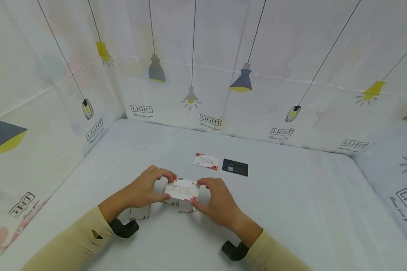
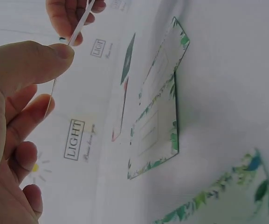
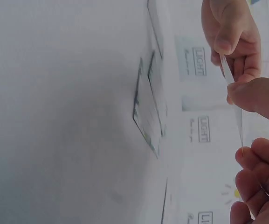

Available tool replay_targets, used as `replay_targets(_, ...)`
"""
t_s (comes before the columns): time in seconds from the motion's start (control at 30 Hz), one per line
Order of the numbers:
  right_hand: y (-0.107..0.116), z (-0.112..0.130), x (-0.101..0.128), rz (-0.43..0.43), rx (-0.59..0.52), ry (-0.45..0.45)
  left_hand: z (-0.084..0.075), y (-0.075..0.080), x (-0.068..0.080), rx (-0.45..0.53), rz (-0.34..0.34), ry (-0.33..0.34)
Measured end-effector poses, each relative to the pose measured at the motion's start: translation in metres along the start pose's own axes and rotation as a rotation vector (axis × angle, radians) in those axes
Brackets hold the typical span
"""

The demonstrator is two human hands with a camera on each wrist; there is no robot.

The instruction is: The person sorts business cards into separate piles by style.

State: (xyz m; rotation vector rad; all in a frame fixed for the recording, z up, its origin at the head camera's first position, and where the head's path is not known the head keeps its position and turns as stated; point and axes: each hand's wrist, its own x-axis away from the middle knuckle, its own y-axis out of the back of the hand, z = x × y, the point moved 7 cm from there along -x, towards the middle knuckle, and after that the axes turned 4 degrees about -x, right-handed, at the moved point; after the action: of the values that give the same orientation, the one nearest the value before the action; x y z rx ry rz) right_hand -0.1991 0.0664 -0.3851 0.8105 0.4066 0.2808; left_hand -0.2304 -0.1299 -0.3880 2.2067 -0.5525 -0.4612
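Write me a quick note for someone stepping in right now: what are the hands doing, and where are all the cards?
Left hand and right hand pinch the two ends of one white card with red print, holding it above the table.
Under and beside it, green-edged cards lie flat on the table.
Farther back lie a red-flowered card and a dark card, side by side.
Done: one card is lifted off the table.
Left: the held card is not yet set down; the other cards lie untouched.
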Motion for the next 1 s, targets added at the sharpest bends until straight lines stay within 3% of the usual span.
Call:
replay_targets(0.3,0.018,-0.016,-0.015,-0.044,0.031,-0.022,0.001,0.000,-0.038,-0.028,0.026,0.019)
replay_targets(0.5,0.028,-0.030,-0.027,-0.060,0.118,-0.029,0.004,-0.004,-0.063,-0.067,0.060,0.041)
replay_targets(1.0,0.038,-0.076,-0.051,0.001,0.168,-0.169,0.013,-0.019,-0.115,-0.121,0.134,0.092)
